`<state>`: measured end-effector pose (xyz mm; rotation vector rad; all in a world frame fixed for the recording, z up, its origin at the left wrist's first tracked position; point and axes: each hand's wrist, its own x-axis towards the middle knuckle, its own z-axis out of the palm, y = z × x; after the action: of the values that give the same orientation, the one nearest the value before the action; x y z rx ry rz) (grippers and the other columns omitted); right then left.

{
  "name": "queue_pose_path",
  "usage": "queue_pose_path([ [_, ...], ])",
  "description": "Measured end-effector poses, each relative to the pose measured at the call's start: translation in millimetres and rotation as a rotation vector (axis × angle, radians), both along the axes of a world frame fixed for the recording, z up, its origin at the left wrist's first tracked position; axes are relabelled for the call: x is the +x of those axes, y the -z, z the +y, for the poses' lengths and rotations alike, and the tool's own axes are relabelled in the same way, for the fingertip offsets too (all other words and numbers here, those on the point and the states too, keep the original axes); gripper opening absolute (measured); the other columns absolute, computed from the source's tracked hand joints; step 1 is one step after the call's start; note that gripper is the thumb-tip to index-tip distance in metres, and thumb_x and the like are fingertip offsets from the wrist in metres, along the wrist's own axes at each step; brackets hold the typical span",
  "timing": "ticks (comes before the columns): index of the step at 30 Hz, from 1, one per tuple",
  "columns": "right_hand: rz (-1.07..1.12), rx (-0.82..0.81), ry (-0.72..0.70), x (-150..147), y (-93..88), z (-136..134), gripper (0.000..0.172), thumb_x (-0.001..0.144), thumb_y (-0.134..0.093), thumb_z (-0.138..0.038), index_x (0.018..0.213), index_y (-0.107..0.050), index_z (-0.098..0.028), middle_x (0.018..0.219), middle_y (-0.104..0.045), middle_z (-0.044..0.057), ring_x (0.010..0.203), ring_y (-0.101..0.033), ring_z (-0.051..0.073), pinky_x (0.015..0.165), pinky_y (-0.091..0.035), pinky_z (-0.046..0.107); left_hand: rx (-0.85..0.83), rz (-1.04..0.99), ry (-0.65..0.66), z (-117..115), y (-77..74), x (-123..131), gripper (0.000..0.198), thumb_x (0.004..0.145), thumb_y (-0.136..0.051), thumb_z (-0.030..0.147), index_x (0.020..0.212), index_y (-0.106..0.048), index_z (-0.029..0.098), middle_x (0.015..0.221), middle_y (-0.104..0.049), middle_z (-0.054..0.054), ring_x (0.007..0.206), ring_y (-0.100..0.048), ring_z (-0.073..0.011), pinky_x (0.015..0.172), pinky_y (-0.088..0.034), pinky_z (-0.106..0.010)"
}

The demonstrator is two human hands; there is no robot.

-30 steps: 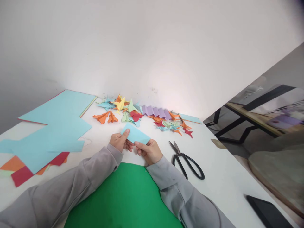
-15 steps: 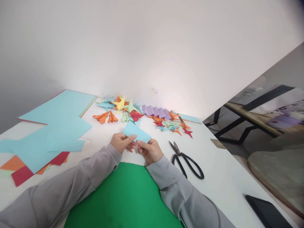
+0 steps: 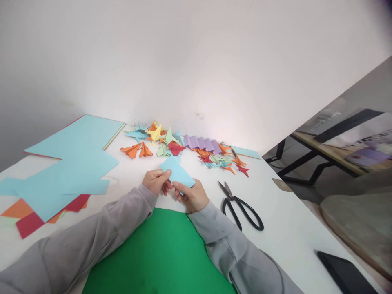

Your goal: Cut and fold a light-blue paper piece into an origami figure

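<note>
A small light blue piece of paper is held up over the white table between my two hands. My left hand pinches its left edge between thumb and fingers. At the lower right edge, my right hand grips it the same way, thumb on top. The fingers beneath the paper are partly hidden. Beyond the paper lies a heap of folded paper shapes, among them a red one and orange ones. Black-handled scissors lie partly open to the right of my right hand.
Blue paper sheets spread over the left side, with red and orange pieces under them. A purple pleated strip lies by the wall. A green sheet is below my forearms. A dark flat device rests near the right edge.
The blue paper has turned clockwise in my hands, its right side now lower. Both thumbs have shifted slightly left along it. The things on the table stay where they were.
</note>
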<state>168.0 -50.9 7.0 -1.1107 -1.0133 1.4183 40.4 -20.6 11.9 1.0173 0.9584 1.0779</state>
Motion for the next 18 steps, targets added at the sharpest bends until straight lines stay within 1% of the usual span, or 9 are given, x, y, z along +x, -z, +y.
queue_pose_path([
  [4, -0.037, 0.001, 0.006, -0.6, 4.3, -0.7, 0.023, 0.057, -0.073, -0.032, 0.053, -0.062, -0.012, 0.041, -0.057, 0.000, 0.030, -0.045, 0.007, 0.030, -0.034, 0.020, 0.115, 0.108, -0.154, 0.8, -1.6, -1.6, 0.036, 0.054, -0.071, 0.040, 0.041, -0.051, 0.013, 0.035, -0.051, 0.001, 0.027, -0.042, -0.0066, 0.029, -0.034, -0.019],
  [7, -0.059, 0.010, 0.005, -0.7, 8.0, -0.6, 0.024, 0.058, -0.073, -0.033, 0.054, -0.063, -0.011, 0.041, -0.057, 0.001, 0.031, -0.045, 0.008, 0.031, -0.035, 0.020, 0.151, 0.121, -0.228, 2.7, -1.4, -2.9, 0.034, 0.051, -0.074, 0.035, 0.043, -0.048, 0.014, 0.034, -0.051, 0.002, 0.027, -0.043, -0.0065, 0.029, -0.034, -0.018],
  [12, -0.082, 0.031, -0.016, 0.5, 10.5, -0.2, 0.025, 0.060, -0.072, -0.034, 0.053, -0.063, -0.011, 0.042, -0.058, 0.001, 0.032, -0.046, 0.007, 0.032, -0.035, 0.020, 0.108, 0.048, -0.201, 5.7, -0.8, -5.2, 0.037, 0.052, -0.071, 0.040, 0.041, -0.047, 0.015, 0.037, -0.053, 0.001, 0.027, -0.043, -0.0075, 0.029, -0.037, -0.020],
  [18, -0.105, 0.043, -0.042, 0.7, 9.8, -0.6, 0.026, 0.061, -0.071, -0.034, 0.051, -0.062, -0.011, 0.039, -0.055, 0.000, 0.032, -0.045, 0.008, 0.032, -0.035, 0.020, 0.033, -0.005, -0.173, 8.5, -2.3, -7.2, 0.040, 0.058, -0.066, 0.045, 0.039, -0.049, 0.014, 0.034, -0.050, -0.001, 0.027, -0.043, -0.0088, 0.029, -0.035, -0.022],
])
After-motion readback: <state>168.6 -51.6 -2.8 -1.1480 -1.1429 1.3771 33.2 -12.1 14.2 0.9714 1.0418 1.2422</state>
